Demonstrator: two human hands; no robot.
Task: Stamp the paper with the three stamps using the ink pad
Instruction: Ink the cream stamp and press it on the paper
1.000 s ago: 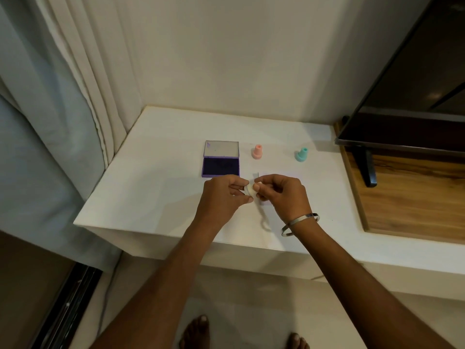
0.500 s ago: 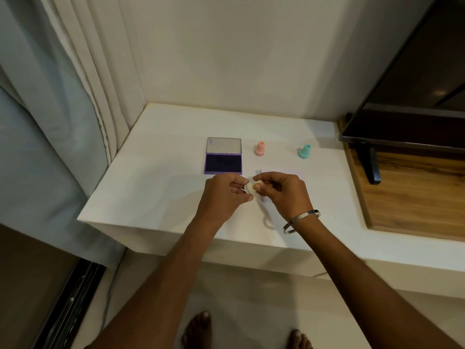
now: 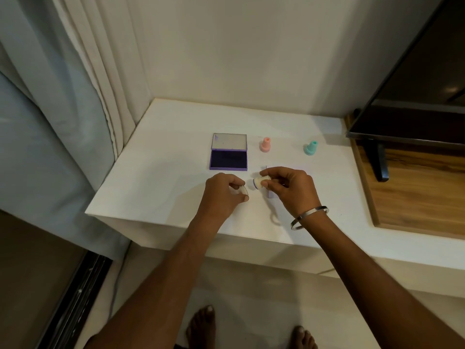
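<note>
Two hands [image 3: 221, 195] [image 3: 292, 190], stamp [image 3: 260, 183], perhaps cap [image 3: 243, 190].

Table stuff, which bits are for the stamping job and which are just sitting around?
For the job: ink pad, pink stamp, teal stamp, white stamp in right hand, its cap in left hand, paper.

Just around: TV, curtain.

A home, likely a living room — a flat-screen television [image 3: 415, 71] stands on a wooden cabinet top [image 3: 415, 187], pale curtains [image 3: 63, 96] hang beside a white ledge [image 3: 163, 187], bare feet [image 3: 201, 326] on the floor.
</note>
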